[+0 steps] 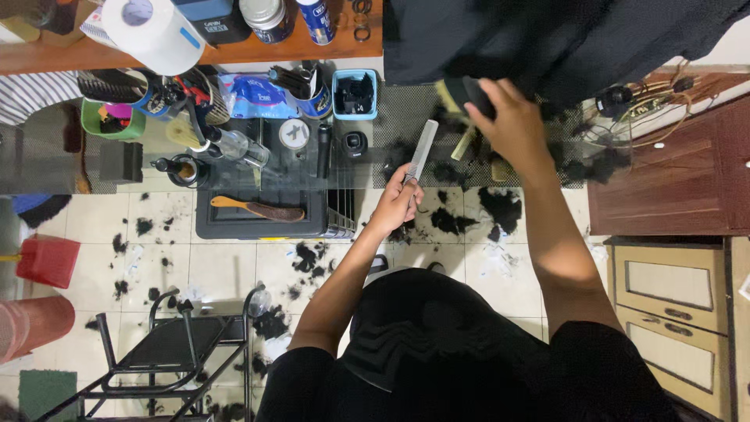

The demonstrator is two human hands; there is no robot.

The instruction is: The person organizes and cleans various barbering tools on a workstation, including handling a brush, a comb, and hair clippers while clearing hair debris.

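The step in hand looks like brushing cut hair off the black cape (562, 39) that hangs at the top of the view. The right hand (512, 117) is closed around a dark-handled brush (461, 92) with pale bristles, pressed against the cape's lower edge. The left hand (398, 199), just below and to the left of the brush, grips a long, flat, pale comb (422, 150) by one end, its teeth angled up toward the cape. As a judgement, the next move calls for short, light sweeps down the smooth cloth, with the comb kept clear. Soft black clumps of hair (500, 205) lie scattered on the glossy pale floor tiles (219, 270) below the cape.
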